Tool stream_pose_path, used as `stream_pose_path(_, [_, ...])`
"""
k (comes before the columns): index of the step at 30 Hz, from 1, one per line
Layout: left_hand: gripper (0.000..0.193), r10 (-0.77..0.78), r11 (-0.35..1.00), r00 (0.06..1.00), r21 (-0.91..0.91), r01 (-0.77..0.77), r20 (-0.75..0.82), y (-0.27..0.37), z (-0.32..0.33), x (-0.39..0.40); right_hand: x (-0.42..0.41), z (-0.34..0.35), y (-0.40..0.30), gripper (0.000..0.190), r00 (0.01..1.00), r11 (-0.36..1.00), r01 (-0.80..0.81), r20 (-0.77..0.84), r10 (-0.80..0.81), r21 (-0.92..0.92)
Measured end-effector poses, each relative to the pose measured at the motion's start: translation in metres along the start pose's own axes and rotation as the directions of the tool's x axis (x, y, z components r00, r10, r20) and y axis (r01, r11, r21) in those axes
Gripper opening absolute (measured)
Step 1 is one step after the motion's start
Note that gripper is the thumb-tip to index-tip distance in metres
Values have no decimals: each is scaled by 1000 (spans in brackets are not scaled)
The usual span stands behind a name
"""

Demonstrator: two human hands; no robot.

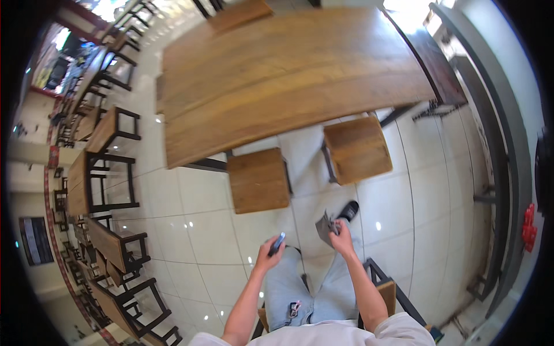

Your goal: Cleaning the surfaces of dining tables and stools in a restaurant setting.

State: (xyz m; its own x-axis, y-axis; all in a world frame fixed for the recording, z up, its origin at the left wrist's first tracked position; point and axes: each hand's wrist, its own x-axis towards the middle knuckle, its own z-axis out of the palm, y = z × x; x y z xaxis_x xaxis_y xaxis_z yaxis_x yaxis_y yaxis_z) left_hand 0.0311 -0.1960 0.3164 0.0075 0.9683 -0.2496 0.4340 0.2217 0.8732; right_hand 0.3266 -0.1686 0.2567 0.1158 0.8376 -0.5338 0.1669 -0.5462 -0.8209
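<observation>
In my left hand (265, 258), above my left knee, is a small dark handheld object (276, 245) with a bright bluish-white end; its exact kind is unclear. My right hand (343, 240) grips a grey, flat, cloth-like item (323, 230) over my right leg. Thin darker parts of that item stick up by the fingers, too blurred to name. The two hands are apart, both held over my light blue jeans (283, 285). On my left thigh lies a small black and pink trinket (294, 309), perhaps a key ring.
A large wooden table (298, 73) stands ahead, with two wooden stools (258, 181) (358, 150) at its near side. I sit on another stool (386, 296). More tables and stools (110, 246) line the left. A grey metal frame (502, 173) runs along the right wall. The floor (203, 238) is glossy tile.
</observation>
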Motion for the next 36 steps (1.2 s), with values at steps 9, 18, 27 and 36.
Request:
stream_pose_path(9, [31,-191,979,973,44,199,-132,99,-267,-179,-137,196,-213,43,869,970,144,493,-28,-198])
stream_pose_path(18, [39,-393,914,804,-288,286,-447,35,-381,-226,-166,356,-298,41,585,871,461,796,-158,-166])
stream_pose_path(27, [29,-366,916,835,-316,246,-411,-26,-515,-122,-59,530,-352,46,638,862,476,744,-200,-176])
stream_pose_path(36, [27,-143,989,862,-107,103,-487,-47,-718,54,47,679,-490,44,657,806,561,694,-295,-188])
